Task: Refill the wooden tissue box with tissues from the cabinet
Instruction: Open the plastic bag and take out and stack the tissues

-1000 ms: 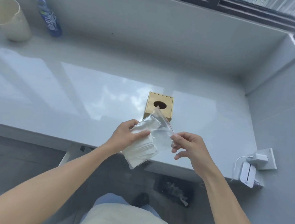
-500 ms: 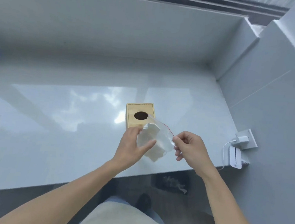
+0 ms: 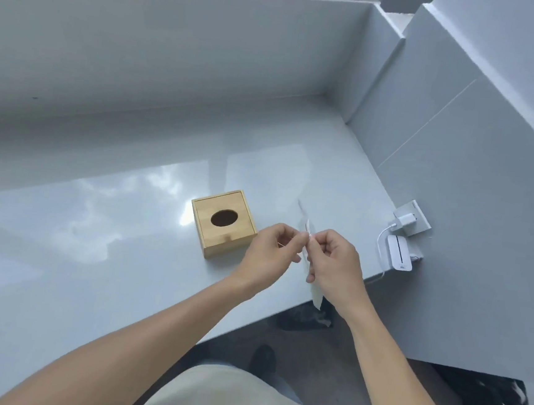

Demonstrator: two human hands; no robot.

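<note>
The wooden tissue box (image 3: 223, 222) stands on the glossy grey counter (image 3: 93, 251), its lid on and its oval hole dark. Just right of it, my left hand (image 3: 271, 254) and my right hand (image 3: 331, 263) meet above the counter's front edge. Both pinch the top edge of a clear plastic bag of white tissues (image 3: 314, 292), which hangs edge-on between them. Only a thin sliver of the bag shows above and below my fingers.
A white charger (image 3: 404, 221) sits in a wall socket at the right, with a cable down to a white device (image 3: 398, 253) on the counter's corner. A grey wall bounds the counter on the right, a raised ledge at the back. Dark shoes lie on the floor below.
My left hand let go of the bag's body and came up to its top edge beside my right hand. The bag turned edge-on. My view shifted right.
</note>
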